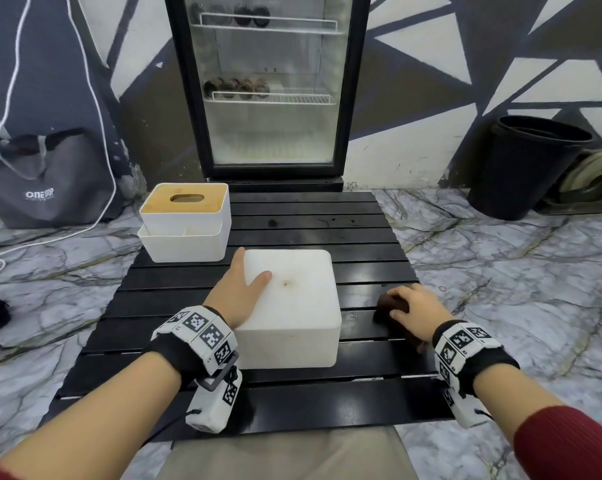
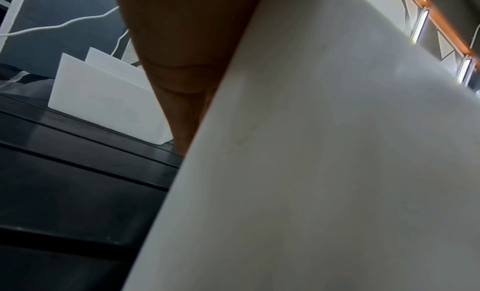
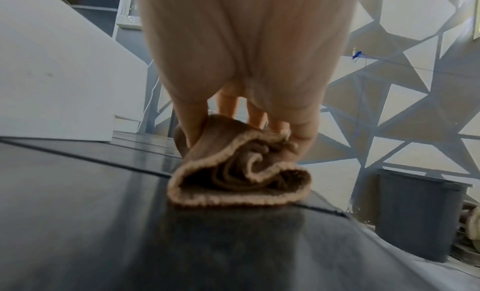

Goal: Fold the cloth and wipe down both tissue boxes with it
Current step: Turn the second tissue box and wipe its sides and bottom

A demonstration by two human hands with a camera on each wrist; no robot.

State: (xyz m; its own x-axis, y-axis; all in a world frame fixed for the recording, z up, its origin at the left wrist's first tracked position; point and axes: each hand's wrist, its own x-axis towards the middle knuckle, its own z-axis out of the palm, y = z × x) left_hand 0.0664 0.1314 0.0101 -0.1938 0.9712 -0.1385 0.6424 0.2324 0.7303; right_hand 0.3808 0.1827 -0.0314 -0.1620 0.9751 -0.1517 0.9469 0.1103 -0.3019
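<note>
Tissue boxes: two. Near box (image 1: 292,306) against the left fingers (image 1: 239,263), far box (image 1: 185,220) beyond them. Cloth (image 1: 391,303): one, under the right fingers (image 1: 405,292).

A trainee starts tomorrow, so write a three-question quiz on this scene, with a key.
1. True or false: the right hand grips the brown folded cloth, which lies on the black slatted table.
2. Fill in: the white tissue box with a wooden lid stands at the table's far ___ corner.
3. The left hand rests against: A) the wooden-lidded box; B) the plain white square tissue box; C) the cloth.

Key: 1 true; 2 left; 3 B.
</note>
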